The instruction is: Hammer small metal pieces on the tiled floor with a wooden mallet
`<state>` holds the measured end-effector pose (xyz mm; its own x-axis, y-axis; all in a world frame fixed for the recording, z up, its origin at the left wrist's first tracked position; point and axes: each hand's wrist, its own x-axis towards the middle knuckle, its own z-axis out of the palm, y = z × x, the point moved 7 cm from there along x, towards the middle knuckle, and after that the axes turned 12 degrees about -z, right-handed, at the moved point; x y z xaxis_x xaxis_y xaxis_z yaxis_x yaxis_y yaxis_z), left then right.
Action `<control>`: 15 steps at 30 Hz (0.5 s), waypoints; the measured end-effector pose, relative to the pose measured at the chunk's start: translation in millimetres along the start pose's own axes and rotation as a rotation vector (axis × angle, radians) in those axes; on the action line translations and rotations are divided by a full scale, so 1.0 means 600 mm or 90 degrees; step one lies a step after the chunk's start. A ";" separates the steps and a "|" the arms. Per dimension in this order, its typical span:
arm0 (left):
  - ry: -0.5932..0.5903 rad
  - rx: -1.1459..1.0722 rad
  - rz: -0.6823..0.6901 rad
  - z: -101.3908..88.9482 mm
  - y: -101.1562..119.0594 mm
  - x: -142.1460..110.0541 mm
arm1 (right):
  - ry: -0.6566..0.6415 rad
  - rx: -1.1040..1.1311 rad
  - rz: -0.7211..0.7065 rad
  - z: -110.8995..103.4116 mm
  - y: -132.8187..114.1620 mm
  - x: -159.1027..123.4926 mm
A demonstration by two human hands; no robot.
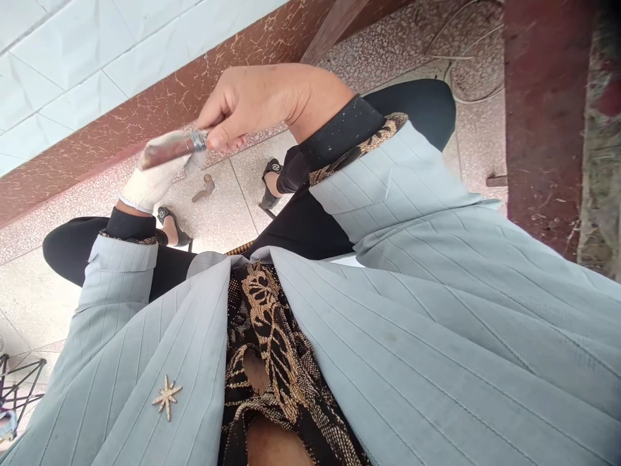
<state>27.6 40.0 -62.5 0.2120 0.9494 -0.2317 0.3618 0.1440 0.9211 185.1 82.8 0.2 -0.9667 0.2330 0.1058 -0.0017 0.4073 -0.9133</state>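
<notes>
My right hand, bare, is closed with thumb and fingers pinched at the silver-banded end of a brown rod-like piece. The silver band looks like wound wire or foil, but blur hides its exact kind. My left hand wears a white glove and lies right behind the rod, close against it. Its fingers are smeared and partly covered by the rod, so their grip does not show. Both hands are raised over my spread knees.
A brown marbled border runs below white wall tiles. A small brown object lies on the speckled floor between my shoes. A cable curls at upper right, beside a dark red board. Black metal legs stand at lower left.
</notes>
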 end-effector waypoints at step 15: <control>0.027 -0.038 -0.023 0.008 0.008 0.010 | 0.256 0.324 -0.160 -0.028 0.011 0.003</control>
<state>35.3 44.7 -61.0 0.1602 0.9541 -0.2532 0.3135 0.1941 0.9295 187.6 100.9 0.8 -0.7516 0.5351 0.3857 -0.4280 0.0493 -0.9024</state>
